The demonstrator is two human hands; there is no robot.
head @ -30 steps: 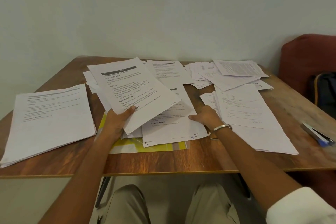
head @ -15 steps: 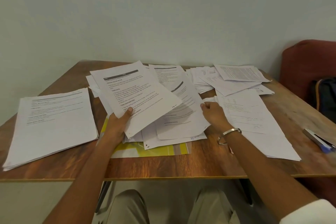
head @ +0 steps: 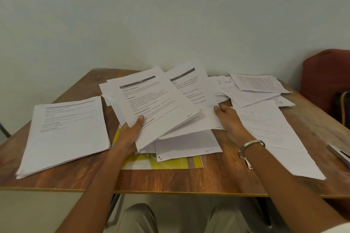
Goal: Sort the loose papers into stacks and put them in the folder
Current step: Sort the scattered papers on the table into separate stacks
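Note:
My left hand (head: pixel 131 134) grips a bundle of printed sheets (head: pixel 151 104), thumb on top, tilted up over the table's middle. My right hand (head: pixel 230 119) pinches the right edge of another printed sheet (head: pixel 191 91) raised behind that bundle. Under both lie more loose papers (head: pixel 185 143) on a yellow folder (head: pixel 170 162), mostly covered. A neat stack (head: pixel 64 134) lies at the left. A long pile (head: pixel 274 134) lies to the right of my right hand, and scattered sheets (head: pixel 253 87) lie at the back right.
The wooden table (head: pixel 189 179) stands against a pale wall. A red chair (head: pixel 325 77) with a dark bag (head: pixel 343 106) is at the right. A pen-like object (head: pixel 341 155) lies near the table's right edge. My knees show below the front edge.
My right hand has lifted a sheet off the middle pile and raised it up behind the left hand's bundle. The bundle has risen a little and the camera has tilted.

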